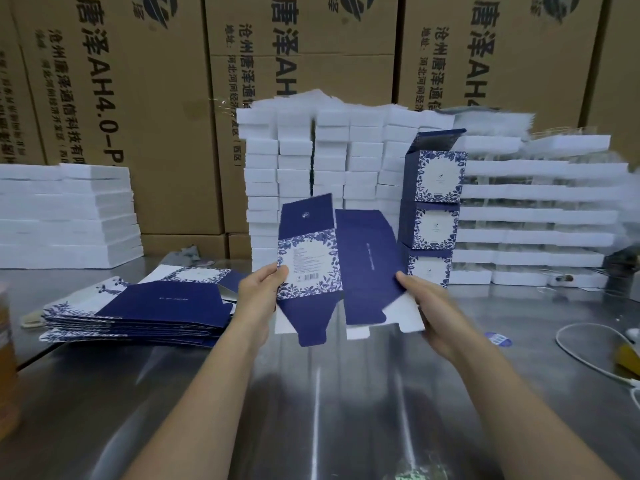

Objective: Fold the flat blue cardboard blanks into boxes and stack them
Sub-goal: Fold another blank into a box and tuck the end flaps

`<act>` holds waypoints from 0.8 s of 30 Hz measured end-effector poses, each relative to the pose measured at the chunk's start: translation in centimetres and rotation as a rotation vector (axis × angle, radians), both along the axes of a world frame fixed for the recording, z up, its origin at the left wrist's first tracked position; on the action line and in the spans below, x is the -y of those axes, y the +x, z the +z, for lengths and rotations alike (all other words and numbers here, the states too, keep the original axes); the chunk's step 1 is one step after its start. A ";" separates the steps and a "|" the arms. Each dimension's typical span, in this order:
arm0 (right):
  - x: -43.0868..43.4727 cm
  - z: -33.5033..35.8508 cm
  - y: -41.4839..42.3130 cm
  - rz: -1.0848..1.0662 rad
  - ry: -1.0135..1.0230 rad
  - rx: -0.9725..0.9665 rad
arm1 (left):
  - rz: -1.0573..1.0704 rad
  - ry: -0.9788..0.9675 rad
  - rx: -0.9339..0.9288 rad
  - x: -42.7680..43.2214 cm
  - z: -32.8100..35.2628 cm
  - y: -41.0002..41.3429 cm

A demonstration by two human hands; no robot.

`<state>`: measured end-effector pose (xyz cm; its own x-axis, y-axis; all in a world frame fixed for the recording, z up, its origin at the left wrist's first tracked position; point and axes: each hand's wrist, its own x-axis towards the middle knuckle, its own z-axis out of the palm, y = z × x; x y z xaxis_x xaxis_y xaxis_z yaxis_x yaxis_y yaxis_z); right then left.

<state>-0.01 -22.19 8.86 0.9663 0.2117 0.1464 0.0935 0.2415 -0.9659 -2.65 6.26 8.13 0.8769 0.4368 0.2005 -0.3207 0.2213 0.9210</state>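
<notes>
Blue blank (337, 265) held upright, long axis left-right, barcode panel facing viewer, edges pinched by left hand (260, 289) and right hand (429, 306), cartons (156, 140) behind marked "AH4.0"

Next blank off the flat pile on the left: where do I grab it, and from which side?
I'd pinch the top blank at its right-hand edge, coming in from the right. It lies flat on the pile, so only an edge can be pinched, and that edge lies nearest the left hand.
</notes>
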 end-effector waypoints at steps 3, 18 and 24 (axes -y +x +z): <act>0.1 -0.2 0.3 -0.099 0.000 0.048 | 0.050 -0.021 0.015 0.0 0.1 -0.4; -0.3 -0.2 -0.1 -0.197 -0.019 0.073 | -0.052 -0.055 -0.010 0.2 -0.1 -0.1; 0.0 -0.5 0.4 -0.204 -0.050 0.062 | -0.010 0.133 -0.076 0.4 -0.8 -0.1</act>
<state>0.37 -22.23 8.39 0.9794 0.0212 0.2007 0.1946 0.1636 -0.9671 -2.79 5.90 7.37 0.8960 0.4021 0.1886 -0.2473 0.0989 0.9639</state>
